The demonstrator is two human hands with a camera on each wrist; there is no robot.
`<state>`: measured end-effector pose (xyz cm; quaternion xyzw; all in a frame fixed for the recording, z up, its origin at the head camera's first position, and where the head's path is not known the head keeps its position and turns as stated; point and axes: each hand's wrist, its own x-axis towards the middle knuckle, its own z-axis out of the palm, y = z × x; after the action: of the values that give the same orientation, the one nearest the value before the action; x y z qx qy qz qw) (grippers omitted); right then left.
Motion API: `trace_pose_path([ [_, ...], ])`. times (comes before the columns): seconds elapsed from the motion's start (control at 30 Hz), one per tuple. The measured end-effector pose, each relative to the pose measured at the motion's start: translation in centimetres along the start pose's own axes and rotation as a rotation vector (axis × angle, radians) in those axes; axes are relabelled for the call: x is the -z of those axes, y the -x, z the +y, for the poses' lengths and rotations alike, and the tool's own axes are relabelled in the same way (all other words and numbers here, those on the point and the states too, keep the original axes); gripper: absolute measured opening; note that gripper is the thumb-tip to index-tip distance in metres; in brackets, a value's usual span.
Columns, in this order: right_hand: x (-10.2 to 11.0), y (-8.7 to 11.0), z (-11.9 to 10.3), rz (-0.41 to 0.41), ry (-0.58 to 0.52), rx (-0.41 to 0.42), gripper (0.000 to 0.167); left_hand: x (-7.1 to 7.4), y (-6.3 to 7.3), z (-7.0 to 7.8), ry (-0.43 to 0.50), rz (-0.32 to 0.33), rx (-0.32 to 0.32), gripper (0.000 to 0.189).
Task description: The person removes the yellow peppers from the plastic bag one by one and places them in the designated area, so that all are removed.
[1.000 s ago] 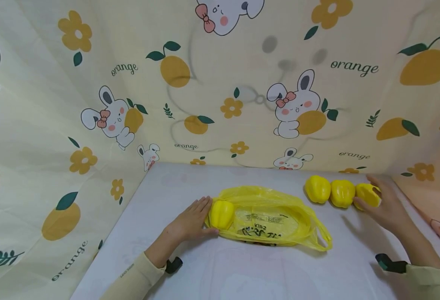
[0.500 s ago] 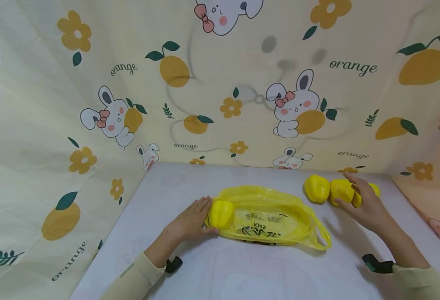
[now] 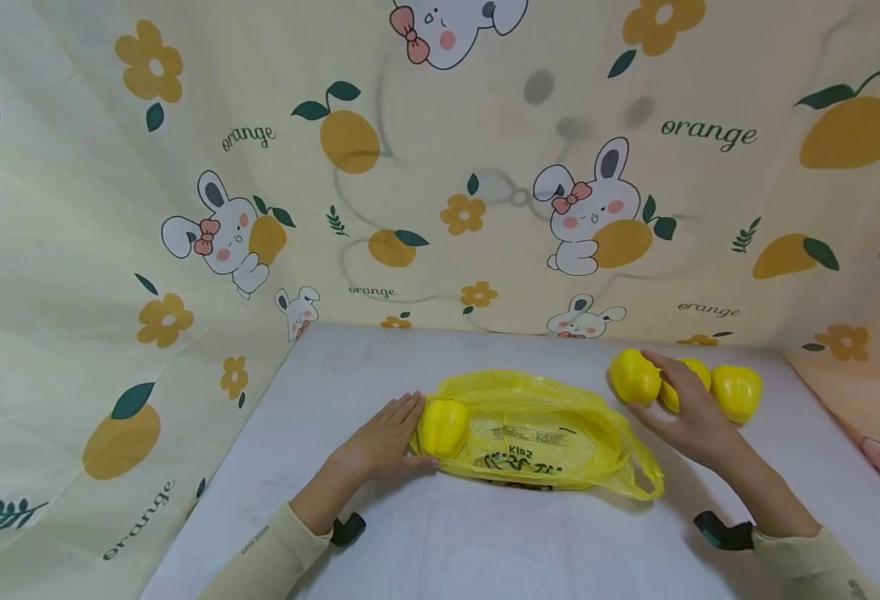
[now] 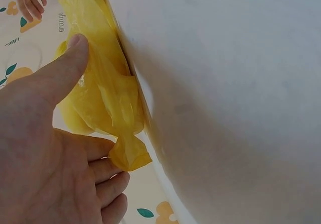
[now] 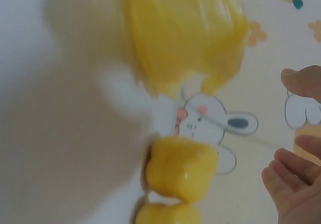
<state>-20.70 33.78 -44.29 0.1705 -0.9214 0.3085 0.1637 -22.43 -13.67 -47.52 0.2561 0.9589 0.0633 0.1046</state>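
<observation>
A yellow plastic bag (image 3: 515,385) lies on its side, mouth facing up and its handle loop to the right. Inside its left end is one yellow bell pepper (image 3: 443,429). My left hand (image 3: 378,442) rests against that end; in the left wrist view its thumb and fingers spread beside the bag's knotted-looking corner (image 4: 131,153). Three more yellow bell peppers stand in a row at the back right: a left one (image 3: 631,379), a middle one (image 3: 698,372) and a right one (image 3: 737,394). Over the row hovers my right hand (image 3: 695,425), fingers apart, partly hiding the middle pepper.
A pale table (image 3: 485,542) bears everything. Behind and at both sides hangs a cream cloth (image 3: 425,183) printed with rabbits and oranges. Black wrist cameras (image 3: 723,531) sit at both sleeves.
My right hand has swept left along the row, from the right pepper past the middle one to the left one. The left hand, bag and peppers have not moved.
</observation>
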Motion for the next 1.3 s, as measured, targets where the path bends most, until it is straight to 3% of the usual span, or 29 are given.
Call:
trace_pose_path([
  [0.33,-2.1,-0.6,-2.1,-0.038,-0.018,0.022,0.09,0.0,0.0,0.1,0.01,0.002,-0.003,0.108],
  [0.6,-4.3,-0.7,-3.3,-0.025,-0.054,0.113,0.081,0.0,0.0,0.1,0.006,0.003,0.005,0.108],
  [0.97,-6.6,-1.2,-5.3,-0.095,-0.113,0.111,0.081,-0.1,-0.1,0.1,0.003,-0.001,0.007,0.108],
  [1.3,-8.8,-1.3,-7.5,-0.146,-0.124,0.163,0.079,-0.1,-0.1,0.1,0.005,0.001,0.003,0.108],
])
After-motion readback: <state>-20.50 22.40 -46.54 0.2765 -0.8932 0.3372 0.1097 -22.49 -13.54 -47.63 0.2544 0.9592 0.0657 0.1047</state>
